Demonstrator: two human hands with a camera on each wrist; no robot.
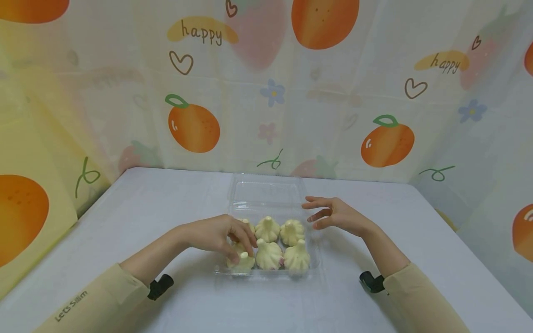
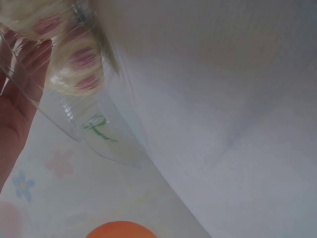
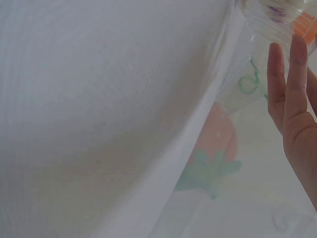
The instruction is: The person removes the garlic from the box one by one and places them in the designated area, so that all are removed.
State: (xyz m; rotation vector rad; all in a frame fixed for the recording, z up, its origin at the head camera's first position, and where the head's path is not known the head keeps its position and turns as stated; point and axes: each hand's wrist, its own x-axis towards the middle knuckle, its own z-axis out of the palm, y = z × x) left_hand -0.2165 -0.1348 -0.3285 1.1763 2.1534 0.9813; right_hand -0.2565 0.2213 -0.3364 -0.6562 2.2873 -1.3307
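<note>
Several pale garlic bulbs (image 1: pixel 267 255) sit in a clear plastic clamshell box (image 1: pixel 287 273) whose lid (image 1: pixel 266 192) lies folded back behind it. My left hand (image 1: pixel 218 236) reaches in from the left, thumb and fingers curled about the garlic bulb (image 1: pixel 244 263) at the front left corner. It partly covers the bulb behind that one. In the left wrist view, garlic (image 2: pixel 81 64) with purple patches shows through the clear plastic beside the fingers (image 2: pixel 34 64). My right hand (image 1: pixel 339 215) hovers at the box's right side, fingers loosely spread, holding nothing.
A white-covered table (image 1: pixel 175 296) bears the box. Behind it hangs a curtain (image 1: pixel 325 129) printed with oranges and strawberries, and it continues along both sides. Dark straps with small devices (image 1: pixel 160 286) sit on both wrists near the sleeves.
</note>
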